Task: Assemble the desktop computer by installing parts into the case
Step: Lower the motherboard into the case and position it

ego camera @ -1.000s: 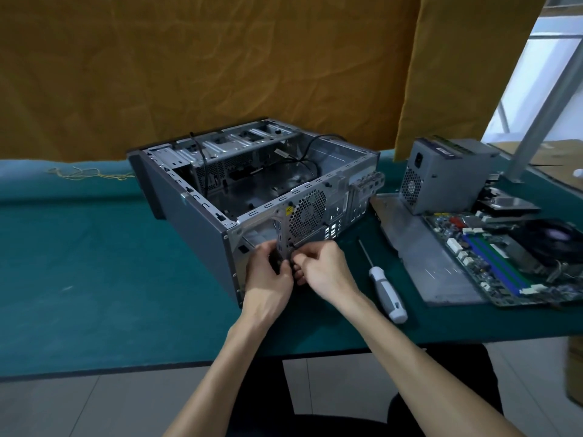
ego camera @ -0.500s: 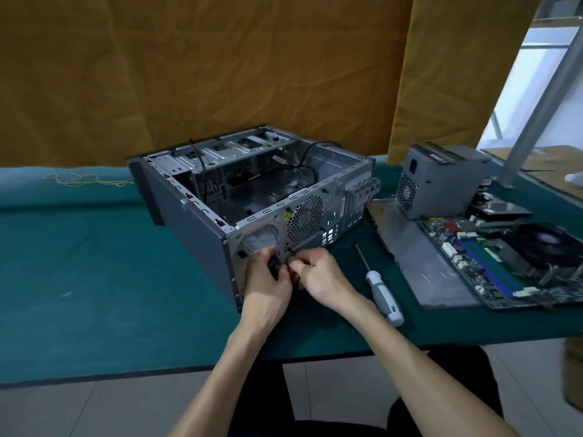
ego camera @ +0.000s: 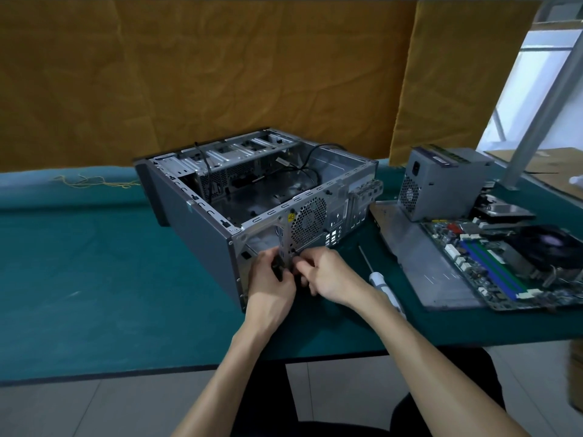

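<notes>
At the near end of the case, your left hand grips a small dark part; your right hand pinches beside it. The thin metal is stiff with sharp edges: hold the frame.

My table is covered in teal-green cloth. The open computer case lies on its side near the middle of it, open side up. Just right of the case, a screwdriver with a white handle lies on the cloth. Further right, a grey metal panel lies flat, with the power supply standing at its far end and the motherboard alongside. A tangle of yellow thread lies at the far left edge.
</notes>
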Action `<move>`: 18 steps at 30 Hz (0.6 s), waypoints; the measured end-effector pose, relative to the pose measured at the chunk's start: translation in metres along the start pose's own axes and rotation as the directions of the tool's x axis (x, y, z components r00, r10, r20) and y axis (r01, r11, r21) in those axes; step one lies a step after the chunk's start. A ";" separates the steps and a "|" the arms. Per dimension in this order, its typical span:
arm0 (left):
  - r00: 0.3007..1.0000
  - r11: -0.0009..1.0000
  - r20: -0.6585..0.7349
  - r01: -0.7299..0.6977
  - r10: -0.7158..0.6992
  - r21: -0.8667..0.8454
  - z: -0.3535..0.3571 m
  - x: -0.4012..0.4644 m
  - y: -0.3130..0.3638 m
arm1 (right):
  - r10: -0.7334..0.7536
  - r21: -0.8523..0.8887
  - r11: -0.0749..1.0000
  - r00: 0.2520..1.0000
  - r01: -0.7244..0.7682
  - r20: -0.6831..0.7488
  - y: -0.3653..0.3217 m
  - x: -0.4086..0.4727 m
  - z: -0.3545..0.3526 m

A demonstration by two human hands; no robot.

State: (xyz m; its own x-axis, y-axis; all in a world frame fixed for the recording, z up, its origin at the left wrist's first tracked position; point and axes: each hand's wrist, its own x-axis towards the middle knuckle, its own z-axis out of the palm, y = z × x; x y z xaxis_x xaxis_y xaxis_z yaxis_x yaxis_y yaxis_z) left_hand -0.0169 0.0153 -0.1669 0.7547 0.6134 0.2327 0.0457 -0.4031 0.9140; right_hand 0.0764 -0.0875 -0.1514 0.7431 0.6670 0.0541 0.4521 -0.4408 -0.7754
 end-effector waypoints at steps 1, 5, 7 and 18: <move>1.000 1.000 0.000 0.001 -0.001 0.002 -0.001 0.000 0.000 | -0.004 0.023 1.000 1.000 0.004 -0.019 0.001 -0.001 -0.001; 1.000 1.000 -0.005 -0.019 0.019 -0.002 0.000 0.000 0.001 | -0.151 -0.099 0.985 0.981 0.139 -0.123 0.003 -0.007 0.001; 1.000 1.000 -0.004 -0.020 0.020 0.005 0.000 0.000 0.000 | -0.251 -0.208 0.953 0.960 0.222 -0.126 0.003 -0.011 0.003; 1.000 1.000 -0.002 -0.020 0.020 -0.013 0.000 0.000 -0.001 | -0.115 -0.052 0.993 0.982 0.108 -0.149 0.001 -0.008 0.009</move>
State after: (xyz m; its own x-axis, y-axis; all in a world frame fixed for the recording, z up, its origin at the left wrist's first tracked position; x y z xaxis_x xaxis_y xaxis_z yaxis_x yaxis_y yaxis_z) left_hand -0.0170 0.0156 -0.1677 0.7545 0.6063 0.2513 0.0225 -0.4066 0.9134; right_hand 0.0659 -0.0879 -0.1583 0.7516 0.6159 0.2362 0.5549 -0.3966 -0.7313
